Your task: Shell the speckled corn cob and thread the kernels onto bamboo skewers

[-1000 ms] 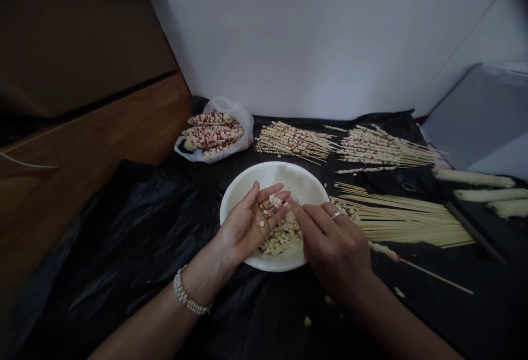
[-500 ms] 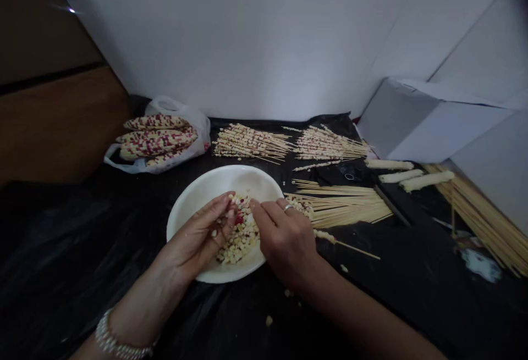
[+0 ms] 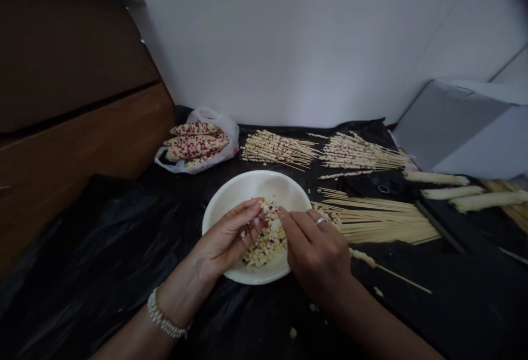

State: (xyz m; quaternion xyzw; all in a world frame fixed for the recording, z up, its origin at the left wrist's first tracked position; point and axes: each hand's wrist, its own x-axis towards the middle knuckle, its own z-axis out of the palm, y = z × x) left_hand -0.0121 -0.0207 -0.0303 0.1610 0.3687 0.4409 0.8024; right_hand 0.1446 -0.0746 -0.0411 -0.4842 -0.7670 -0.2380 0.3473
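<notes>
Both hands are over a white bowl (image 3: 215, 203) of loose cream and dark red corn kernels (image 3: 264, 245). My left hand (image 3: 231, 233), a beaded bracelet on its wrist, is half curled with several kernels in its fingers, thumb and forefinger pinched together. Close beside it, my right hand (image 3: 317, 244) wears a ring and is closed round a wooden skewer (image 3: 402, 278). Kernels are threaded on part of this skewer, and its bare end sticks out to the lower right. The skewer's other end is hidden by the fingers.
Behind the bowl are a plastic bag of corn cobs (image 3: 198, 143) and two piles of kernel-threaded skewers (image 3: 278, 148). Bare skewers (image 3: 383, 220) and stripped cobs (image 3: 451, 192) lie to the right. Black plastic sheeting (image 3: 103, 255) covers the surface; a white box (image 3: 466, 129) stands at right.
The whole scene has shifted rightward in view as my head turned left. Both hands keep nearly the same pose over the bowl, still holding the kernels and the skewer.
</notes>
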